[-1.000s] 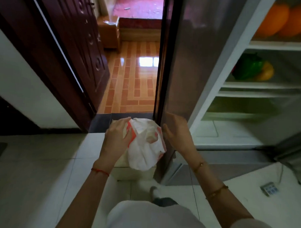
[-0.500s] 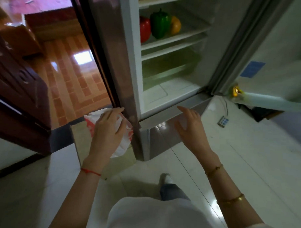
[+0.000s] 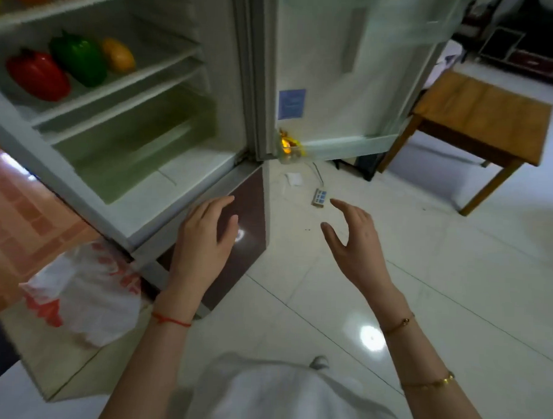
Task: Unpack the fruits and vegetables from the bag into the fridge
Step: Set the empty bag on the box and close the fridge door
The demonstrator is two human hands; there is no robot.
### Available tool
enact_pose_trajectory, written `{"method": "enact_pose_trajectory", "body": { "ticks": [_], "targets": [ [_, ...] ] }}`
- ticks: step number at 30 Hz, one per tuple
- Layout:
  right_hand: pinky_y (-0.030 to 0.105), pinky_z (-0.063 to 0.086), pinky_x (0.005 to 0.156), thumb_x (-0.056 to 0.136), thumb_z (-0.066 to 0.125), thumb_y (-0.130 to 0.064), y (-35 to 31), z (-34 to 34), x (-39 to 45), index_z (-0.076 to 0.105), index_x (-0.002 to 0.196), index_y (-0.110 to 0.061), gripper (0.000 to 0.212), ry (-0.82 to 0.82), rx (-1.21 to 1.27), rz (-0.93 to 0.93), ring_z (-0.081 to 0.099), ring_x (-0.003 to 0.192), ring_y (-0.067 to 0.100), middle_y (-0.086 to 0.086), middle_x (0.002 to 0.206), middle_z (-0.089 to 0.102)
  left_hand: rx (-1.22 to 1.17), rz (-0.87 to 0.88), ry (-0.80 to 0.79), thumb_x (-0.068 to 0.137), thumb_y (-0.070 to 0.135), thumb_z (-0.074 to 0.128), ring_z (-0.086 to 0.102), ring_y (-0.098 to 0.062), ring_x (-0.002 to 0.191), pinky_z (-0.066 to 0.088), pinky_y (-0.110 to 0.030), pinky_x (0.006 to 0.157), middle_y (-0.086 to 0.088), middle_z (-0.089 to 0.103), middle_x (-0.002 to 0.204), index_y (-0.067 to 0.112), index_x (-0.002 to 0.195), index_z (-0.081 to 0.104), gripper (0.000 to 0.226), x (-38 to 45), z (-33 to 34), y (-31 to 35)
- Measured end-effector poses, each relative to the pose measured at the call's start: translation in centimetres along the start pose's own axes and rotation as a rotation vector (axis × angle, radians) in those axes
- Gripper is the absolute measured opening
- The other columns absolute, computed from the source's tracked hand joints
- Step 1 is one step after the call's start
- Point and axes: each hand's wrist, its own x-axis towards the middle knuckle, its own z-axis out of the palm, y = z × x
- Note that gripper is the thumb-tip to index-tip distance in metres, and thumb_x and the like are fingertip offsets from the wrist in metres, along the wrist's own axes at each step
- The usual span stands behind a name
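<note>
One fridge point(image 3: 188, 187), its door point(image 3: 351, 86) swung wide to the right. One wooden table point(image 3: 479, 113) stands beyond the door on the white floor. One white plastic bag point(image 3: 84, 293) with red print lies slumped on the floor at the fridge's lower left corner, held by neither hand. Two hands: left hand point(image 3: 205, 241) with fingers straight and together over the dark lower front panel (contact not clear), holding nothing; right hand point(image 3: 355, 240) over the floor, fingers spread and relaxed, holding nothing. Three peppers on one shelf: red pepper point(image 3: 38, 75), green pepper point(image 3: 80, 58), yellow pepper point(image 3: 119, 56), side by side. Orange fruits on the shelf above, cut off, count uncertain. One small power strip point(image 3: 320, 197) on the floor.
</note>
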Motion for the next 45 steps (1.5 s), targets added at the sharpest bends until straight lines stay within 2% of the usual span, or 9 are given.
{"method": "enact_pose_trajectory", "body": {
  "ticks": [4, 8, 16, 19, 23, 30, 37, 41, 45],
  "targets": [
    [0.018, 0.028, 0.104, 0.095, 0.061, -0.025, 6.3, -5.4, 0.4, 0.051, 0.137, -0.012, 0.045, 0.051, -0.024, 0.05, 0.047, 0.129, 0.022, 0.003, 0.133, 0.058, -0.045, 0.051, -0.03, 0.096, 0.021, 0.054, 0.051, -0.02, 0.124, 0.042, -0.037, 0.106, -0.003, 0.059, 0.133, 0.012, 0.131, 0.057, 0.036, 1.6, 5.2, 6.1],
    [0.016, 0.026, 0.105, 0.097, 0.058, -0.028, 11.5, -9.8, 1.8, 0.049, 0.139, -0.013, 0.046, 0.078, -0.039, 0.1, 0.045, 0.132, 0.019, 0.001, 0.137, 0.055, -0.047, 0.078, -0.043, 0.095, 0.019, 0.055, 0.05, -0.019, 0.124, 0.033, -0.022, 0.103, -0.003, 0.059, 0.131, 0.011, 0.13, 0.058, 0.035, 3.6, 9.0, 11.3],
    [0.021, 0.028, 0.106, 0.098, 0.055, -0.033, 18.4, -13.5, 6.8, 0.047, 0.14, -0.017, 0.046, 0.133, -0.019, 0.154, 0.043, 0.134, 0.016, -0.001, 0.141, 0.053, -0.047, 0.13, -0.048, 0.096, 0.019, 0.056, 0.047, -0.016, 0.125, 0.028, -0.018, 0.104, -0.003, 0.058, 0.131, 0.012, 0.131, 0.058, 0.036, 8.8, 13.5, 17.5],
    [0.021, 0.028, 0.105, 0.098, 0.054, -0.034, 20.4, -14.1, 9.7, 0.046, 0.141, -0.018, 0.046, 0.147, 0.006, 0.163, 0.042, 0.135, 0.016, -0.001, 0.141, 0.052, -0.042, 0.159, -0.026, 0.095, 0.017, 0.057, 0.048, -0.017, 0.123, 0.03, -0.019, 0.104, -0.005, 0.059, 0.129, 0.01, 0.13, 0.058, 0.035, 11.5, 15.0, 19.2],
    [0.024, 0.031, 0.108, 0.098, 0.053, -0.034, 22.8, -14.9, 14.7, 0.044, 0.142, -0.018, 0.048, 0.156, 0.033, 0.148, 0.042, 0.135, 0.016, 0.0, 0.143, 0.05, -0.048, 0.186, 0.004, 0.094, 0.013, 0.058, 0.051, -0.023, 0.12, 0.038, -0.029, 0.104, -0.009, 0.06, 0.126, 0.007, 0.131, 0.057, 0.037, 16.1, 17.4, 21.1],
    [0.022, 0.029, 0.106, 0.098, 0.054, -0.033, 26.0, -17.5, 24.9, 0.045, 0.143, -0.017, 0.049, 0.178, 0.062, 0.082, 0.042, 0.135, 0.016, 0.0, 0.143, 0.051, -0.001, 0.247, 0.166, 0.095, 0.017, 0.055, 0.046, -0.02, 0.126, 0.026, -0.016, 0.105, -0.007, 0.056, 0.134, 0.009, 0.135, 0.053, 0.041, 25.6, 20.3, 25.0],
    [0.026, 0.035, 0.107, 0.101, 0.048, -0.03, 28.7, -20.4, 36.5, 0.044, 0.143, -0.013, 0.045, 0.23, 0.126, 0.0, 0.046, 0.132, 0.017, 0.003, 0.141, 0.052, 0.049, 0.379, 0.305, 0.094, 0.013, 0.056, 0.04, -0.024, 0.134, 0.03, -0.035, 0.115, -0.011, 0.049, 0.141, 0.005, 0.139, 0.047, 0.047, 34.0, 22.3, 29.7],
    [0.04, 0.039, 0.112, 0.103, 0.042, -0.027, 29.5, -21.4, 42.5, 0.038, 0.147, -0.013, 0.046, 0.199, 0.162, -0.007, 0.046, 0.132, 0.022, 0.007, 0.145, 0.049, 0.131, 0.348, 0.329, 0.092, 0.014, 0.057, 0.043, -0.027, 0.13, 0.033, -0.042, 0.112, -0.011, 0.052, 0.138, 0.006, 0.139, 0.048, 0.048, 36.6, 23.3, 31.6],
    [0.03, 0.026, 0.116, 0.104, 0.039, -0.021, 29.7, -21.5, 46.8, 0.032, 0.15, -0.009, 0.048, 0.135, 0.177, -0.048, 0.035, 0.142, 0.022, 0.009, 0.154, 0.039, 0.236, 0.23, 0.325, 0.09, 0.018, 0.059, 0.045, -0.029, 0.129, 0.028, -0.047, 0.111, -0.011, 0.055, 0.136, 0.008, 0.138, 0.05, 0.05, 37.5, 24.9, 32.7]
  ]
}}
